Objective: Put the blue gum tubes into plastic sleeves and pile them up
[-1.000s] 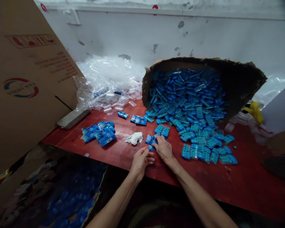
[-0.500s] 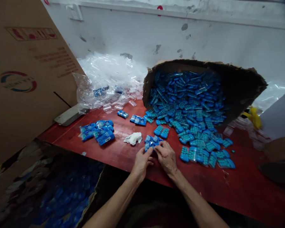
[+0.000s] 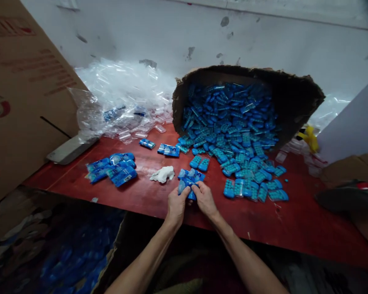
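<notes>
Near the front edge of the red table, my left hand (image 3: 177, 201) and my right hand (image 3: 205, 197) pinch a small blue printed packet (image 3: 185, 188) between them. More blue printed packets (image 3: 193, 175) lie just beyond my fingertips. A crumpled white cloth (image 3: 163, 174) rests left of them. Two clear-topped blue packs of turquoise pellets (image 3: 200, 162) sit side by side a little farther back. On the left, several blue packets (image 3: 112, 167) lie in a small pile.
A torn cardboard box (image 3: 297, 110) on its side spills blue pellet packs (image 3: 233, 126) onto the red table (image 3: 251, 226). Clear plastic pieces in a bag (image 3: 125, 90) stand at the back left. A large carton (image 3: 27, 102) rises at far left, beside a grey metal tool (image 3: 70, 151).
My hands have drawn slightly toward me and now pinch one blue packet close together. The whole view has shifted, so the table's things appear farther left and higher.
</notes>
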The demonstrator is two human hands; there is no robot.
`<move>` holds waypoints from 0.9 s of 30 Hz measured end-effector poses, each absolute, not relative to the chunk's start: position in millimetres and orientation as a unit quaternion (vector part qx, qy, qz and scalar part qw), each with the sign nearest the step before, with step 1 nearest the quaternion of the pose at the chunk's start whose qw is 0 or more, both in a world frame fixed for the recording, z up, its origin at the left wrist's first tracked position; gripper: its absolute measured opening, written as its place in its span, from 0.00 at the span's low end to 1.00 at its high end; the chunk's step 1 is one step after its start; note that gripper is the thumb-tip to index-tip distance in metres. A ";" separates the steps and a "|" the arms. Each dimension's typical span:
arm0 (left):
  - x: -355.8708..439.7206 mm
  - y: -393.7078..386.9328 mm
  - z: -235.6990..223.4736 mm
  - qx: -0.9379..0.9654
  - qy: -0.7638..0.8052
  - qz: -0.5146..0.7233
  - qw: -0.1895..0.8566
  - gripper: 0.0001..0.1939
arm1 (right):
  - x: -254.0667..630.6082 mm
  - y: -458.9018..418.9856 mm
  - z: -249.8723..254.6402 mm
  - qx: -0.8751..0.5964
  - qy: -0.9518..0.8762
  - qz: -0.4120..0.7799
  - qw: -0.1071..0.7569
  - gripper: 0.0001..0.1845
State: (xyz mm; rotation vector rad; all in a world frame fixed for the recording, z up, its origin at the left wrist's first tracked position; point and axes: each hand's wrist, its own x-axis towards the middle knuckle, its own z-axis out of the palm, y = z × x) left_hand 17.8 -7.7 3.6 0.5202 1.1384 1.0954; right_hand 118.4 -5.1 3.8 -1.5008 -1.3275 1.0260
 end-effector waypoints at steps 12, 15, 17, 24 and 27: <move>32.1 -16.2 22.4 0.237 0.492 0.478 0.688 0.15 | 123.4 -19.8 7.5 -0.584 -0.525 0.431 0.444 0.16; 29.0 -21.4 24.0 0.219 0.449 0.456 0.737 0.15 | 129.1 -24.0 8.9 -0.589 -0.514 0.425 0.455 0.17; 24.9 -23.9 25.2 0.232 0.422 0.431 0.763 0.15 | 132.8 -27.3 13.1 -0.586 -0.521 0.416 0.461 0.15; 19.1 -28.3 22.8 0.226 0.454 0.423 0.751 0.14 | 145.4 -35.3 30.9 -0.604 -0.604 0.338 0.394 0.19; 18.0 -28.5 22.0 0.188 0.447 0.411 0.772 0.14 | 165.2 -34.7 30.6 -0.689 -0.631 0.164 0.316 0.16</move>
